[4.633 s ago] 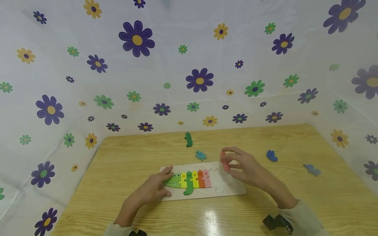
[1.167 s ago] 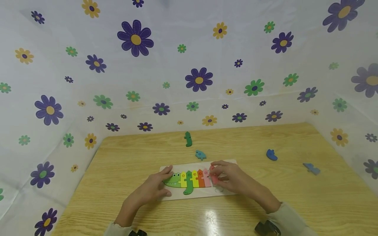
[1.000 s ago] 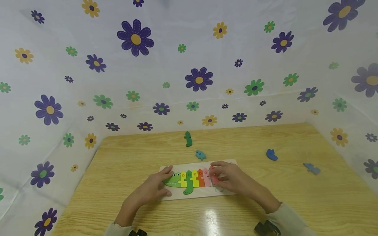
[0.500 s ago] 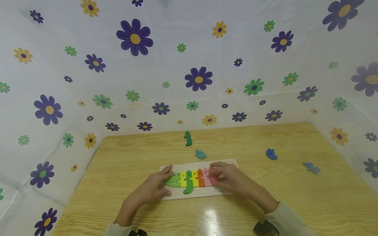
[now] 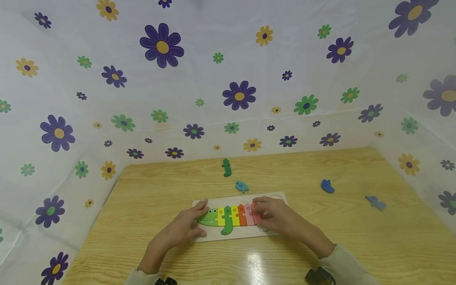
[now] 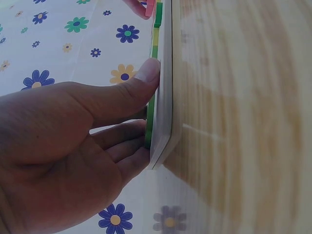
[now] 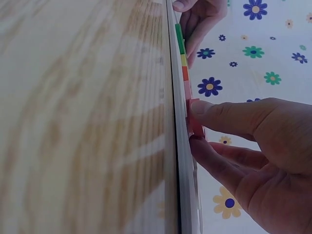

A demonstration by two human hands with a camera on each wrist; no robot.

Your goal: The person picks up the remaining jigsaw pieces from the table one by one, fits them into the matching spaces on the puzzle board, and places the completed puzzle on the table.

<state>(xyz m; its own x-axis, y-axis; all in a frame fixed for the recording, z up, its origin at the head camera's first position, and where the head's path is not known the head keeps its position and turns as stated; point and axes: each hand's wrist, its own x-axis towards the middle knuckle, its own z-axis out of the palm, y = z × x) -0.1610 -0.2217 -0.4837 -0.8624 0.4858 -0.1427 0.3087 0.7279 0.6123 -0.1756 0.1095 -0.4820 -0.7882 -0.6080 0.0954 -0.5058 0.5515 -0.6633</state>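
Note:
The wooden puzzle board (image 5: 235, 235) lies on the table with crocodile pieces in a row: a green head (image 5: 210, 217), then yellow, green-legged, yellow, orange and pink (image 5: 249, 219) pieces. My left hand (image 5: 183, 225) rests on the board's left end, thumb and fingertips pressing at the head piece and bare wood. My right hand (image 5: 279, 215) pinches a red-pink puzzle piece (image 7: 196, 124) between thumb and fingers. That piece sits right beside the pink one, tilted off the board in the right wrist view. Part of it is hidden by the fingers.
Behind the board lie a dark green leg piece (image 5: 227, 168) and a teal piece (image 5: 242, 186). To the right are a blue curved piece (image 5: 327, 186) and a grey-blue piece (image 5: 375, 202). A flower-print curtain (image 5: 210, 79) surrounds the wooden table (image 5: 149, 186).
My right hand has brought the red-pink piece left and down from above the board's right part to beside the pink piece, then nudged it closer. My left hand has stayed put.

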